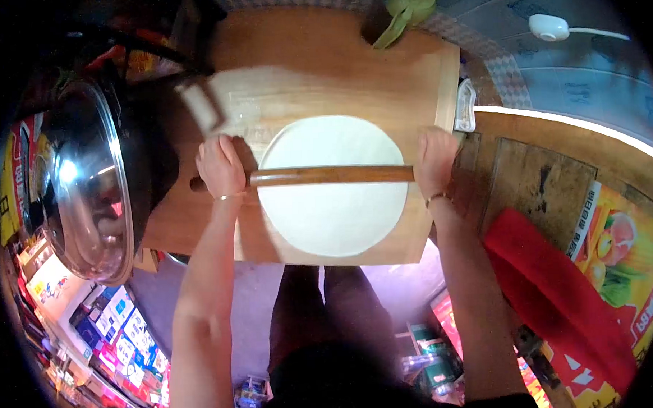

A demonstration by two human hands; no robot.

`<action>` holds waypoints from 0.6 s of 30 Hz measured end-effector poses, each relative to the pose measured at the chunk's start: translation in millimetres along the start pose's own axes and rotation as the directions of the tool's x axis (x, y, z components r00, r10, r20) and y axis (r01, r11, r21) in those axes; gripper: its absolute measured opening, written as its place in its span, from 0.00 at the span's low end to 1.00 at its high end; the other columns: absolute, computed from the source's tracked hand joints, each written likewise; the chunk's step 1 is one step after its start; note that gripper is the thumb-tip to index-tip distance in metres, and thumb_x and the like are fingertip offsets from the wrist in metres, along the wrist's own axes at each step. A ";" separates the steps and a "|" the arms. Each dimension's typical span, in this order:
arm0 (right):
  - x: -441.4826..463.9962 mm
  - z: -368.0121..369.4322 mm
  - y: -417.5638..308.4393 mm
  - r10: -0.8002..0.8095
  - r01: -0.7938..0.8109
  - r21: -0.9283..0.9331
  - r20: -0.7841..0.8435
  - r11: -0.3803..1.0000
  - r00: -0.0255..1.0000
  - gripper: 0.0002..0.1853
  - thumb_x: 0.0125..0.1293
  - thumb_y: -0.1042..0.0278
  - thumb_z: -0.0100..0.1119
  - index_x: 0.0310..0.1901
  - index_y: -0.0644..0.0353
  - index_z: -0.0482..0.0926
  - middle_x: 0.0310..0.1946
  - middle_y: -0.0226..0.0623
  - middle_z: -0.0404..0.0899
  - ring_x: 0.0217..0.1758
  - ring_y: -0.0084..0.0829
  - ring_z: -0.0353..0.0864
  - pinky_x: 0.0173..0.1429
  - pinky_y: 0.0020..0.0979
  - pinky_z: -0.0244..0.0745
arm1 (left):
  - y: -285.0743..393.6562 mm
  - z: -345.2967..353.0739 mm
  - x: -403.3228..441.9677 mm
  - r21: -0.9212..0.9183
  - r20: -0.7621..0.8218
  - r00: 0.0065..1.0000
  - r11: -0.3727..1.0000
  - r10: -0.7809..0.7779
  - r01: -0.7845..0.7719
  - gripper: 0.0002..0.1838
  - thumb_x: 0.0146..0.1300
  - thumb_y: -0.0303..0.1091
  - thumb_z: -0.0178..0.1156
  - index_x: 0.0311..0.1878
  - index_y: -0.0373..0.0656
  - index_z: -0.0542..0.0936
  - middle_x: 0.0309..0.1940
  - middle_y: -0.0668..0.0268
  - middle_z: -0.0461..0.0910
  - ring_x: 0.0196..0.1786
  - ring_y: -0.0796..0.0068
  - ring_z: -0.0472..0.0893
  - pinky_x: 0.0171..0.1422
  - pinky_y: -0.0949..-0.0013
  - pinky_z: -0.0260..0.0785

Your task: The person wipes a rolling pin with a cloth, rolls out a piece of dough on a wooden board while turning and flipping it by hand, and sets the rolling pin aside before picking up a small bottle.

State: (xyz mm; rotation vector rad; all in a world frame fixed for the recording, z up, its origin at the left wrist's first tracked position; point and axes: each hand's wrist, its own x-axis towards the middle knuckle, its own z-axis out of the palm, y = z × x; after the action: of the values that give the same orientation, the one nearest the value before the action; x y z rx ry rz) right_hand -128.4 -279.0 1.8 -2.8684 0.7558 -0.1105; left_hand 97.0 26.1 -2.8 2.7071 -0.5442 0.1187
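Observation:
A large round sheet of pale dough [333,218] lies flat on the wooden board [300,75]. Across its middle rests a long brown rolling pin [333,175], running left to right. My left hand [221,166] is closed around the pin's left part, just beyond the dough's left edge, and the pin's tip shows past it. At the other end, my right hand [436,159] is closed on the pin, right of the dough; it hides that end.
A glass lid [88,183] stands at the left. A green pitcher-like object [406,10] sits at the board's far edge. To the right are a white dish [465,105], a red cloth [552,289] and a colourful printed package [623,251].

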 end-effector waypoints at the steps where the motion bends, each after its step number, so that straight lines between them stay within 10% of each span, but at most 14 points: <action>1: -13.9 11.1 3.5 0.053 -0.057 -0.109 -0.044 0.992 0.998 0.10 0.65 0.64 0.46 0.37 0.57 0.77 0.35 0.42 0.74 0.46 0.45 0.71 0.59 0.48 0.59 | -3.6 1.1 -16.6 0.029 -0.012 0.995 0.995 -0.100 0.100 0.14 0.68 0.37 0.43 0.35 0.40 0.76 0.37 0.58 0.76 0.43 0.54 0.72 0.49 0.54 0.62; 2: -20.8 22.6 6.7 0.094 -0.117 -0.213 -0.111 0.970 0.989 0.10 0.65 0.64 0.46 0.37 0.56 0.77 0.36 0.41 0.75 0.47 0.44 0.72 0.61 0.48 0.58 | -8.6 7.3 -37.8 0.049 -0.044 0.980 0.979 -0.194 0.196 0.14 0.68 0.37 0.43 0.34 0.41 0.75 0.38 0.59 0.77 0.43 0.55 0.73 0.51 0.54 0.62; 4: -96.5 38.6 -7.4 0.188 -0.216 -0.060 -0.301 0.975 0.935 0.10 0.66 0.65 0.45 0.38 0.56 0.77 0.38 0.38 0.76 0.57 0.40 0.70 0.67 0.52 0.50 | -28.5 1.6 -107.6 0.219 -0.111 0.989 0.973 0.100 -0.074 0.13 0.67 0.37 0.43 0.34 0.43 0.76 0.39 0.61 0.77 0.45 0.58 0.73 0.55 0.52 0.59; 8: -44.4 15.7 -4.4 0.084 -0.094 -0.094 -0.107 0.991 0.991 0.10 0.65 0.68 0.43 0.35 0.58 0.76 0.33 0.41 0.74 0.47 0.42 0.71 0.61 0.47 0.57 | -21.2 0.7 -55.6 0.117 0.151 0.987 0.991 0.048 -0.066 0.14 0.67 0.37 0.42 0.35 0.44 0.77 0.38 0.61 0.78 0.44 0.55 0.72 0.55 0.51 0.59; 12: -42.0 24.3 2.2 0.095 -0.120 -0.179 -0.139 0.977 0.986 0.08 0.63 0.68 0.46 0.31 0.54 0.77 0.29 0.38 0.73 0.40 0.41 0.71 0.55 0.46 0.60 | -11.0 16.1 46.5 -0.027 -0.050 0.994 0.994 0.100 -0.101 0.15 0.69 0.37 0.44 0.36 0.38 0.76 0.35 0.52 0.76 0.39 0.49 0.74 0.45 0.52 0.64; 14: -35.6 27.4 -3.1 0.084 -0.147 -0.212 -0.280 0.966 0.956 0.08 0.63 0.68 0.46 0.31 0.52 0.78 0.29 0.36 0.73 0.39 0.40 0.71 0.54 0.48 0.60 | -26.1 31.9 -20.5 0.298 -0.179 0.983 0.954 0.035 0.020 0.16 0.70 0.34 0.39 0.34 0.42 0.77 0.33 0.55 0.75 0.41 0.51 0.72 0.50 0.51 0.62; 16: -37.4 28.2 -2.7 0.069 -0.155 -0.225 -0.349 0.962 0.935 0.09 0.63 0.68 0.47 0.31 0.51 0.78 0.29 0.35 0.74 0.39 0.40 0.71 0.54 0.48 0.60 | -49.2 32.8 -93.3 -0.034 -0.165 0.986 0.999 -0.033 0.028 0.17 0.70 0.35 0.39 0.33 0.42 0.77 0.33 0.56 0.75 0.41 0.52 0.73 0.48 0.52 0.62; 18: -52.1 24.8 -5.9 0.120 -0.171 -0.193 -0.248 0.966 0.961 0.09 0.65 0.66 0.47 0.32 0.55 0.78 0.35 0.39 0.76 0.47 0.39 0.73 0.61 0.49 0.58 | -45.2 29.0 -59.4 0.053 -0.059 0.994 0.995 0.087 -0.084 0.17 0.70 0.35 0.38 0.33 0.42 0.77 0.34 0.56 0.76 0.41 0.53 0.73 0.47 0.53 0.62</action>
State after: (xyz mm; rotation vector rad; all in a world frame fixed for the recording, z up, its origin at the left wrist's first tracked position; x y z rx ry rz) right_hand -167.9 -244.5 -22.9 -3.0204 1.0836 -0.3774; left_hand 60.0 75.0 -54.3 2.7189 -0.6474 0.2405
